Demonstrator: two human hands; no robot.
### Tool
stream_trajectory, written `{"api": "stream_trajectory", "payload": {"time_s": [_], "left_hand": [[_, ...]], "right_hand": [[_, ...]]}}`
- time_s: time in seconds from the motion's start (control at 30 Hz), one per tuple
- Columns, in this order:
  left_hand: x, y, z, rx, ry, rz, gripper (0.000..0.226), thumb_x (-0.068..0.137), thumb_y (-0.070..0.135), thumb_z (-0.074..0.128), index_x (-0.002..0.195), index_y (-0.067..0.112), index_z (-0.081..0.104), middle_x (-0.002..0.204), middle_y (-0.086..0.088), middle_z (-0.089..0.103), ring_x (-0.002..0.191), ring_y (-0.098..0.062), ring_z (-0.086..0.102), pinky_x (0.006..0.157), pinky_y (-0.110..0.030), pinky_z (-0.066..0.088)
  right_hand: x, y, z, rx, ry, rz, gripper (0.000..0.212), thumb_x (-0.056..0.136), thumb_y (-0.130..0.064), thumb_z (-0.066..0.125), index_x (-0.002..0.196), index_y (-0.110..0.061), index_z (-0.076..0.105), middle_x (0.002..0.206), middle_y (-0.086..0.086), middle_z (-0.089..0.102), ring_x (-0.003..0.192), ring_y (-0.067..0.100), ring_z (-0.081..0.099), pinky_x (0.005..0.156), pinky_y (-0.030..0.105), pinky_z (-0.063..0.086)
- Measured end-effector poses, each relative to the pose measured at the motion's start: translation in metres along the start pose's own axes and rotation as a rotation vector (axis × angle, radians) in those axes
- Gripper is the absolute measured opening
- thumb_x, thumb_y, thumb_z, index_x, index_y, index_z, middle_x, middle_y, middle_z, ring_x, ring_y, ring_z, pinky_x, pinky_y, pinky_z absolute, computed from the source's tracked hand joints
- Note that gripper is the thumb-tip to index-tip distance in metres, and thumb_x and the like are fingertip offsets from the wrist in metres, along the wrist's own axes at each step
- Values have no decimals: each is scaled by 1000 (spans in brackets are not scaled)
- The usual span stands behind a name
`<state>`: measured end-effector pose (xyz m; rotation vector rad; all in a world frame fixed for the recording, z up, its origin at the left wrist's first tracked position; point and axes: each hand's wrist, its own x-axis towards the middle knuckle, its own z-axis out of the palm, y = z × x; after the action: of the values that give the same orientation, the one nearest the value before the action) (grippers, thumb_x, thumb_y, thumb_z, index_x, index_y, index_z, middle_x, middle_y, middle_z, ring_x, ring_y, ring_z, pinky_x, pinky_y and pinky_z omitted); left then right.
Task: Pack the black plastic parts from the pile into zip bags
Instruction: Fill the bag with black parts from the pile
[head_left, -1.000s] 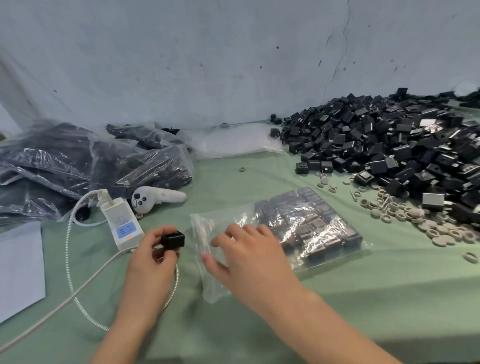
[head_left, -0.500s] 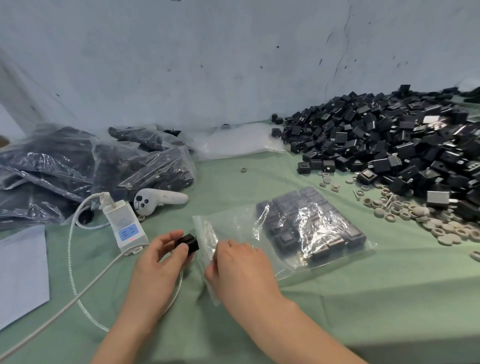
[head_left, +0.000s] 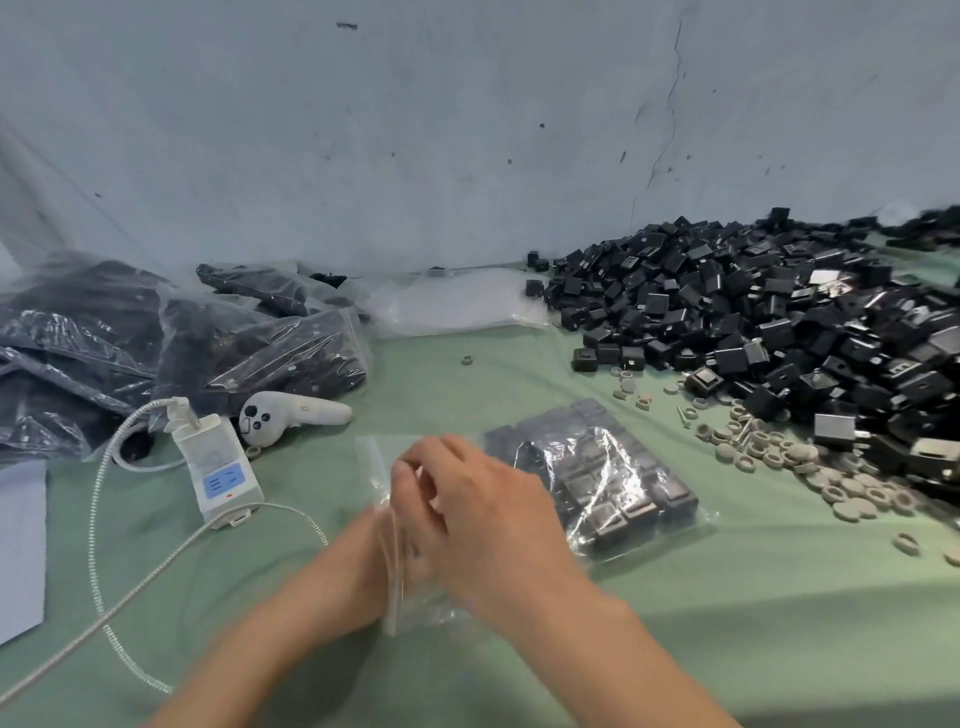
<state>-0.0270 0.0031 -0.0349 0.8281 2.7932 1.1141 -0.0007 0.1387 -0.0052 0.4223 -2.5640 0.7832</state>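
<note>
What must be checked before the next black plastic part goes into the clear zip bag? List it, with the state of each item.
1. Clear zip bag lies flat on the green cloth: ok.
2. Bag mouth held open by the right hand: ok, though blurred.
3. Left hand at the mouth, reaching in: ok.
4. Black part in the left hand: cannot tell, hidden.
5. Parts already inside lie in flat rows: ok.
6. Pile of black plastic parts lies on the right-hand side: ok.
</note>
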Motion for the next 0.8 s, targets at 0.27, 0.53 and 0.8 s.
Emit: {"api": "stream_trajectory", "payload": {"time_s": [0.27,0.53,0.8], "left_hand": [[15,-14,-9,-308,-364,-79,34,88,16,75,121,19,67,125,0,67,117,-14,65,103,-31,49],[35,1,13,-117,-327,75,34,86,11,76,119,15,68,85,11,71,80,2,64,79,-13,48],[42,-7,16,-135,-429,-70,24,91,24,70,115,28,68,80,9,67,69,-3,59,70,-19,47]], "right_hand": [[-7,135,-43,-94,-44,328,30,101,-32,45,126,-29,63,129,-8,59,120,15,51,106,40,39],[-21,157,-39,-104,-151,359,34,102,-37,43,134,-32,55,143,-11,44,128,16,44,109,36,36],[-20,159,-38,-86,-160,370,35,103,-37,42,135,-32,53,144,-9,42,129,17,43,108,36,36]]}}
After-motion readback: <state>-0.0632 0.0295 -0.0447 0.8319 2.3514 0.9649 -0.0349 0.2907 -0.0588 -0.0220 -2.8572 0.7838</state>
